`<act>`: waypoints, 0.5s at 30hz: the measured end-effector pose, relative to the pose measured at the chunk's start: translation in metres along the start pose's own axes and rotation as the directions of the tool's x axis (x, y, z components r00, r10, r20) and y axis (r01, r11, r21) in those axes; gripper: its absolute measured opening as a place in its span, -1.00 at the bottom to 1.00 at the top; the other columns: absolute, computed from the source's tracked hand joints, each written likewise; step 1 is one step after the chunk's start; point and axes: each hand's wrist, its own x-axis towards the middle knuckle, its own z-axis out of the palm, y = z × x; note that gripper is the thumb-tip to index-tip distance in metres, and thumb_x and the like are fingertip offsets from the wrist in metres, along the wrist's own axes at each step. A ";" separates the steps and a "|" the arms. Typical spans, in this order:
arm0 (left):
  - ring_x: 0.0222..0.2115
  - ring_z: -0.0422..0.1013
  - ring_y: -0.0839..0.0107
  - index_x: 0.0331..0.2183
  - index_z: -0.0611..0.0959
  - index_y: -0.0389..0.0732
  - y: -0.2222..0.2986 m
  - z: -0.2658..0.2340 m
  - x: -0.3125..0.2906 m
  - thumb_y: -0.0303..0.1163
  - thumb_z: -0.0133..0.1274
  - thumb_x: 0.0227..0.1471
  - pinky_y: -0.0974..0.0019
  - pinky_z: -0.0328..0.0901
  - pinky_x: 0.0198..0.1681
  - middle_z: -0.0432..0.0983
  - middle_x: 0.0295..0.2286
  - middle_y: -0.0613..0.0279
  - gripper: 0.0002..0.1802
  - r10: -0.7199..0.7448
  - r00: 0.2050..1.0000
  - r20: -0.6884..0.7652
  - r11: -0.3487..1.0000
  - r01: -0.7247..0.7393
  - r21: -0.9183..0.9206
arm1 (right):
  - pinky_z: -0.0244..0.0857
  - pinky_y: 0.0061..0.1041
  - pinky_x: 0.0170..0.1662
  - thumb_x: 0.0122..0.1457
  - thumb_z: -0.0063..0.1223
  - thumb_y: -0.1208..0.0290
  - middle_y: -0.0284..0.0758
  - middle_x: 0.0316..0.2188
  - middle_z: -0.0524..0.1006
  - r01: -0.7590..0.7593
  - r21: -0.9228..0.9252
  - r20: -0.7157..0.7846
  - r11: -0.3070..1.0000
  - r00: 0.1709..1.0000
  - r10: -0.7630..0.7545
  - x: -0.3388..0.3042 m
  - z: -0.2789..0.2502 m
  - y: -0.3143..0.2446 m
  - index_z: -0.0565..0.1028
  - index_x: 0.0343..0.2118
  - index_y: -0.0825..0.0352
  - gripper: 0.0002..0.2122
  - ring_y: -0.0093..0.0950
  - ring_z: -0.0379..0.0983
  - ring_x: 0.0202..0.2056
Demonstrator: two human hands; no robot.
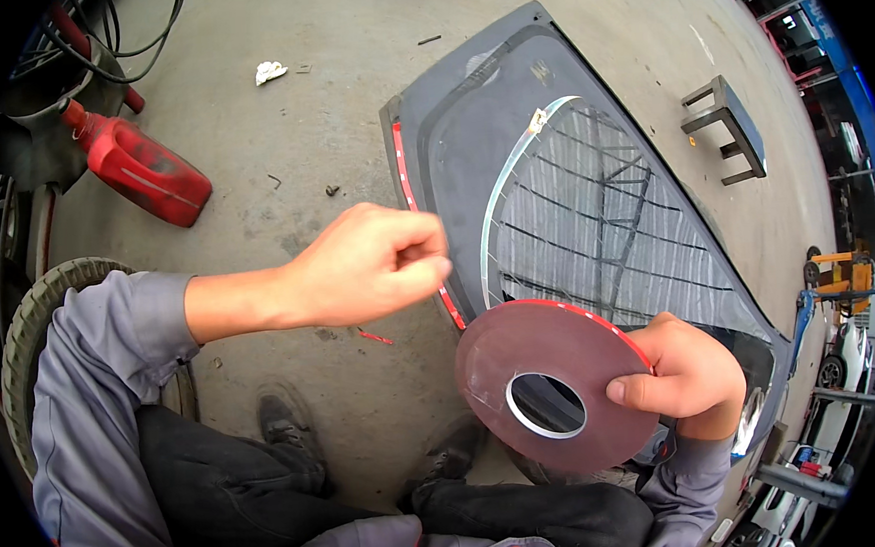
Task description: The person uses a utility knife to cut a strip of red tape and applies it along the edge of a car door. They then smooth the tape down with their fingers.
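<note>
My right hand (676, 374) grips the edge of a large flat roll of double-sided tape (494, 375), thumb on its brown face. The roll has a red outer rim and an open core. My left hand (382, 260) is closed, thumb against curled fingers; whatever is between them is hidden. A red tape strip (403, 165) runs along the left edge of a big dark grey vehicle panel (447, 102), passes behind my left hand and reaches down toward the roll. The panel's glossy window (594, 214) mirrors roof beams. A pale curved strip (497, 185) borders this window.
A red jug (146, 171) lies tilted at the left, near black hoses and a tire (35, 328). A small stool (729, 130) stands beyond the panel. White crumpled paper (270, 73) and a red scrap (374, 338) lie on the floor. Vehicles line the right side.
</note>
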 end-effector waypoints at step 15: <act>-0.36 0.47 0.10 -0.27 0.48 -0.34 0.057 0.022 0.040 -0.42 -0.07 -0.08 0.08 0.33 -0.31 0.51 -0.42 -0.05 -0.72 0.184 0.932 0.312 0.979 -0.200 0.022 | 0.25 -0.58 -0.59 0.19 -0.07 0.33 -0.26 -0.67 0.53 -0.167 0.242 -0.177 0.956 0.961 0.213 0.008 -0.016 -0.057 0.54 -0.35 0.43 -0.76 -0.52 0.38 -0.70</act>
